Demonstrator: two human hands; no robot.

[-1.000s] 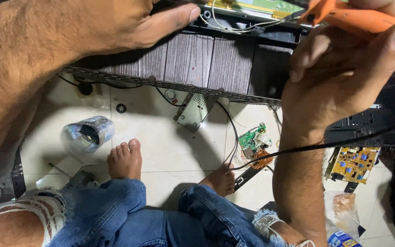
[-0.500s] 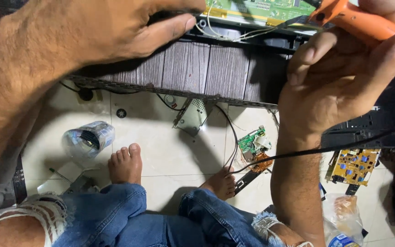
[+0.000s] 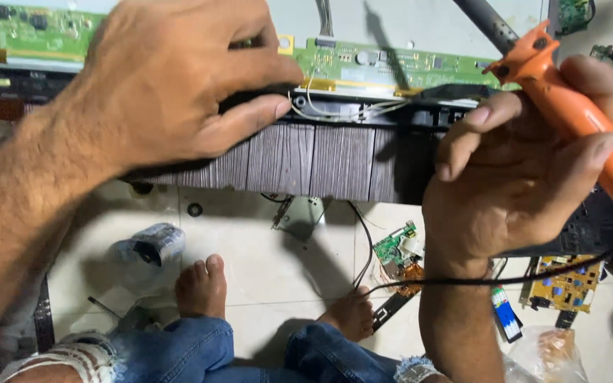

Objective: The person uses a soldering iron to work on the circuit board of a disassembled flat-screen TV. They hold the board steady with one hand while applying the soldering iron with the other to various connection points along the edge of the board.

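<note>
My left hand (image 3: 179,78) grips the lower edge of a flat panel, fingers over the long green circuit strip (image 3: 391,65) and thumb against the black frame below it. Beside the thumb, thin white wires (image 3: 335,106) loop out. My right hand (image 3: 519,184) holds a soldering iron by its orange handle (image 3: 576,113). Its dark barrel (image 3: 487,25) points up and left over the panel, and the tip is out of frame. The iron's black cord (image 3: 533,278) runs across below my right wrist.
The panel lies on a wood-grain tabletop (image 3: 306,159). On the tiled floor below are my bare feet (image 3: 203,287), a crumpled plastic bag (image 3: 147,248), a metal bracket (image 3: 303,213), a small green board (image 3: 399,248) and a yellow board (image 3: 565,284).
The view has tilted up, bringing the green circuit strip and panel into sight. My left hand has shifted right onto the panel edge. The right hand still holds the iron.
</note>
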